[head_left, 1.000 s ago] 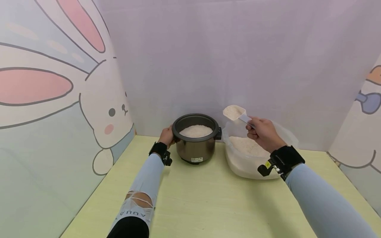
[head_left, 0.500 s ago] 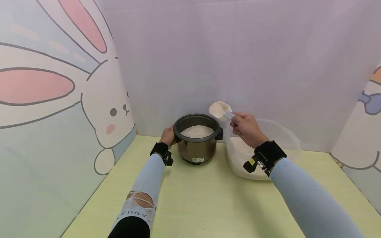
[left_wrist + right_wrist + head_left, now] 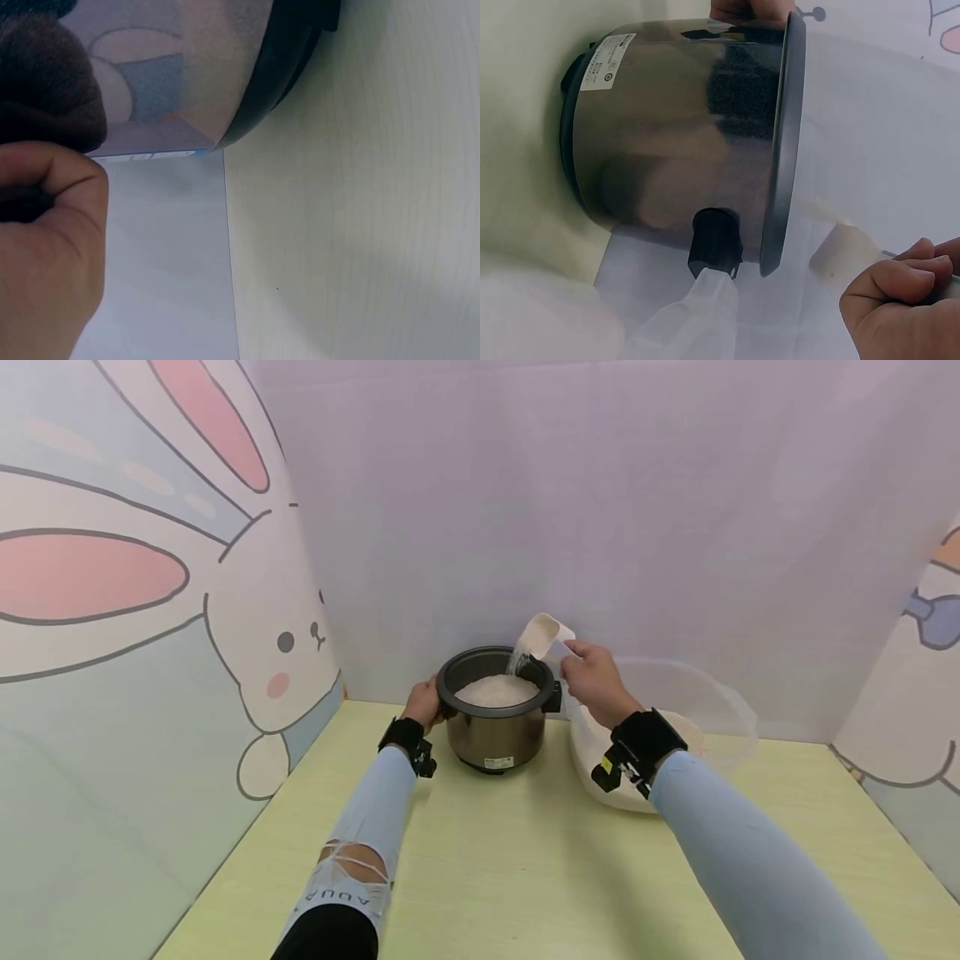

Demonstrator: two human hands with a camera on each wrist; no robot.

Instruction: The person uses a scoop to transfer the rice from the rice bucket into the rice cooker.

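Note:
A brown metallic rice cooker stands lidless on the table, white rice heaped inside. My left hand grips its left side handle; in the left wrist view, the curled fingers sit at the dark handle. Above the pot's right rim, my right hand holds a measuring scoop by its handle. The scoop is tipped to the left, and rice streams from it into the pot. In the right wrist view, the scoop shows beside the dark rim.
A translucent plastic tub of rice stands right of the cooker, partly hidden behind my right hand and wrist. The cooker's black right handle touches or overlaps the tub's rim. A pale curtain hangs behind, and printed side panels border the table.
My right hand has moved left from over the tub to the pot with the filled scoop, then tipped it so rice falls. The left hand stays on the cooker handle.

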